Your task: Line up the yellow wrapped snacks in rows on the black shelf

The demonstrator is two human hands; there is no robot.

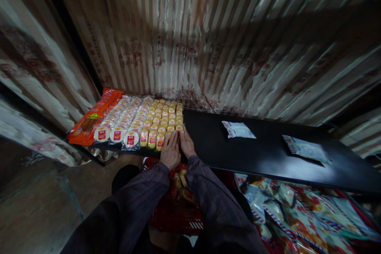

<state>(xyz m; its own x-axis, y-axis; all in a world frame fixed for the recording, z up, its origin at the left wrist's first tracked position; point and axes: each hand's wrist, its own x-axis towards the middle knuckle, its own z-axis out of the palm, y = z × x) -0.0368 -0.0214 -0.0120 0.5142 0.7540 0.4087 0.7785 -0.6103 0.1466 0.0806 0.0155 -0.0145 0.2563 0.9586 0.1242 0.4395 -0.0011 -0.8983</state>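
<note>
On the shelf, snack rows lie left of two packets; below, a basket apparently holds more packages.

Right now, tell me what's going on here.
A person's left hand lies over the front of the yellow packs on a black shelf; the right hand is at their right edge. Round packs and an orange bag lie to the left, two pale packs apart to the right. A red basket stands below the hands.

Print on red labels and the orange packet is illegibly small.
</note>
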